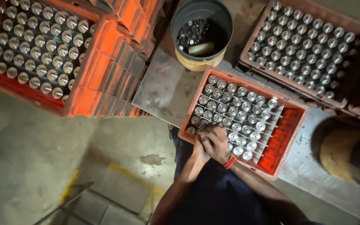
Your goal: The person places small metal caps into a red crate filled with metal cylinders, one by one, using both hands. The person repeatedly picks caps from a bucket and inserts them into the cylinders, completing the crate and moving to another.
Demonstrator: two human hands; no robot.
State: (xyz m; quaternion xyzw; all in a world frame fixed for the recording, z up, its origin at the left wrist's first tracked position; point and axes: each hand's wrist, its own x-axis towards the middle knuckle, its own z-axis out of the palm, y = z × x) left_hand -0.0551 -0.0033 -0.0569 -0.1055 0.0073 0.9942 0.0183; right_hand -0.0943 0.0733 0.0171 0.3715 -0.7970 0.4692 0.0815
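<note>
An orange plastic crate sits on a grey metal table in front of me, partly filled with rows of upright shiny metal cylinders. Both my hands rest together at the crate's near left corner. My left hand and my right hand, with a red band at the wrist, have fingers curled over the cylinders there. What each hand grips is hidden under the fingers. The crate's right part shows bare orange bottom.
A black bucket with small metal parts stands behind the crate. A full crate lies at the back right, another full orange crate on a stack at the left. A round tan object is at right. Concrete floor below left.
</note>
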